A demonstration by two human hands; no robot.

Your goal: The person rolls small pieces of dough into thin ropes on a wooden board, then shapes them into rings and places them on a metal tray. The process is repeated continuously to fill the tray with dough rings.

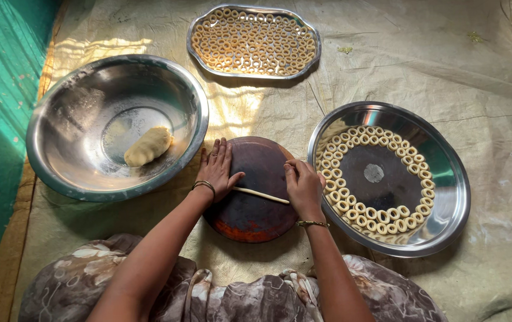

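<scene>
While both your palms press flat, a thin dough rope lies across the round brown board.
Your left hand is spread over the rope's one end, your right hand covers the other with fingers together. Beside them: a steel bowl holding a dough lump, and a round tray of dough rings.

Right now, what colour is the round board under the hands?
Dark brown round board, with an orange-red worn patch at its near edge; shows best in the head view.

No packages, labels, signs or screens show anywhere in this view.
</scene>
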